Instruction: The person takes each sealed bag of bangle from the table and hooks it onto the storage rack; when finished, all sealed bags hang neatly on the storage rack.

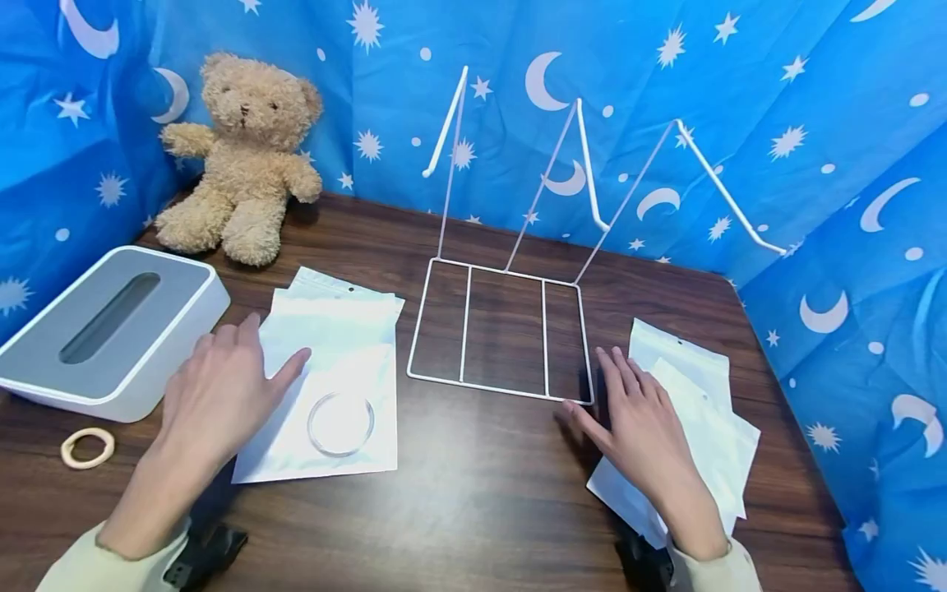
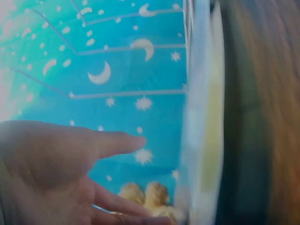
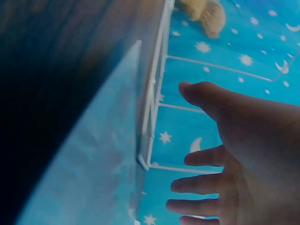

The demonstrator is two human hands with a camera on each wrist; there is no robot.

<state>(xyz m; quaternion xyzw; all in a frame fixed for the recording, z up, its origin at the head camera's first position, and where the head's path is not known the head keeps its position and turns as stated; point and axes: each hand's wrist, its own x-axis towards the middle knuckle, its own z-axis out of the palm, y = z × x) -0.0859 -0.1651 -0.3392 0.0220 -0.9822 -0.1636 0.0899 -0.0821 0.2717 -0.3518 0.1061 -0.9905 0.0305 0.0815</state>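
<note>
Head: left hand (image 1: 218, 386), released, at the edge of the left white packets (image 1: 333, 333), clear ring (image 1: 310, 426) atop; right hand (image 1: 644, 423), likewise released, over the right white packets (image 1: 713, 456); white wire rack (image 1: 465, 325) between. Left wrist: thumb (image 2: 117, 143) outstretched. Right wrist: fingers (image 3: 199, 183) spread, nothing grasped.

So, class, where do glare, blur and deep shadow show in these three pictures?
Head view: glare on the table and left white pouch; left wrist: hazy, curtain bleached at upper left; right wrist: blurred, near-black at lower left.
</note>
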